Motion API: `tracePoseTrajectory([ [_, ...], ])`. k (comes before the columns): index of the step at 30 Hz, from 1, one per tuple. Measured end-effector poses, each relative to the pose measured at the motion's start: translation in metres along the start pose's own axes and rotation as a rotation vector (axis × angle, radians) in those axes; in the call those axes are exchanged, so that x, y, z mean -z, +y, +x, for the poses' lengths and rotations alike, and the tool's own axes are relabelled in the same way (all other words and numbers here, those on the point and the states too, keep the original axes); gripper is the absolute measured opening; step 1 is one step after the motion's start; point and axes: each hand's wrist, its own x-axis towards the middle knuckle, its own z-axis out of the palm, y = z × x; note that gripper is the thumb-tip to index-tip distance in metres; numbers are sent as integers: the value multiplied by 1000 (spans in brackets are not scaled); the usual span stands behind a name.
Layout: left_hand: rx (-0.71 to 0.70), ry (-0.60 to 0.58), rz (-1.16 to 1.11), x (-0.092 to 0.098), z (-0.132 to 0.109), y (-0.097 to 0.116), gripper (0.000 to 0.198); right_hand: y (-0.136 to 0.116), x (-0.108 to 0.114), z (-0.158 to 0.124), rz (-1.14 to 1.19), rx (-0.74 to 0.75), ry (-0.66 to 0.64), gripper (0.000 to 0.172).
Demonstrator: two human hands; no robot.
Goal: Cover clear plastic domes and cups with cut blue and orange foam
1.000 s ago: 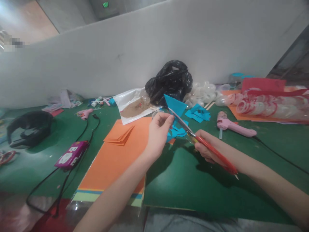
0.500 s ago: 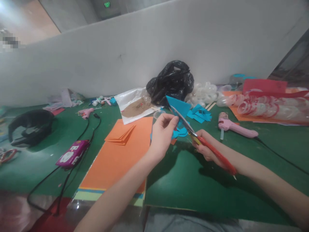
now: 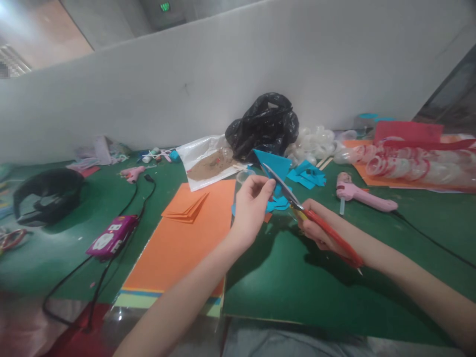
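My right hand [image 3: 318,228] is closed around the red-handled scissors [image 3: 327,230], whose blades point up and left. Between the blades and my left hand [image 3: 255,201] is a blue piece of paper [image 3: 275,163], its pointed corner standing up. The fingers of my left hand pinch the paper's lower edge, close beside the blades. My fingers hide part of that edge. Below and behind the hands lie cut blue paper pieces [image 3: 280,203], and a further pile of blue pieces [image 3: 307,174] rests just to the right.
Orange paper sheets [image 3: 186,253] lie left of my hands, with smaller orange pieces [image 3: 186,208] on top. A pink glue gun [image 3: 366,198] with a cord is at the right. Behind are a black plastic bag [image 3: 266,126] and clear plastic cups [image 3: 420,166]. A purple power strip [image 3: 112,237] sits left.
The blue paper has tilted, its pointed corner shifting slightly left and down. The scissors' handles have moved slightly; both hands stay in nearly the same place.
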Motion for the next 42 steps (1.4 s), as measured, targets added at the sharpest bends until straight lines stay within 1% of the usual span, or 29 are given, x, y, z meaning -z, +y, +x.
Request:
tracePoseTrajectory([
  [3, -4, -22, -11, -2, -2, 1, 22, 8, 3, -1, -45, 84, -30, 63],
  [7, -9, -27, -12, -4, -4, 2, 24, 12, 0, 0, -26, 118, -8, 60],
  [10, 0, -19, 3, -5, -5, 4, 26, 10, -3, 3, 15, 106, 16, 60],
  [15, 28, -16, 10, -5, -5, 3, 26, 7, -6, 5, 106, 16, 19, 64],
  [17, 24, -19, 6, -5, -5, 2, 24, 7, -5, 4, 116, 5, 15, 64],
  [22, -10, -30, -3, -7, -6, 3, 22, 15, -1, 1, 27, 100, 15, 61],
  [26, 0, -48, -4, -8, -8, 4, 23, 24, 0, 3, 36, 154, 21, 57],
  [28, 2, -44, -2, -8, -8, 4, 24, 23, -3, 5, 50, 147, 33, 59],
  [35, -5, -32, 12, -7, -9, 3, 24, 6, -10, 6, 92, 101, 74, 62],
  [39, -2, -17, 29, -7, -9, 4, 23, 6, -11, 6, 112, 77, 78, 63],
  [42, -5, -18, 36, -7, -8, 5, 20, 11, -9, 6, 88, 94, 64, 63],
])
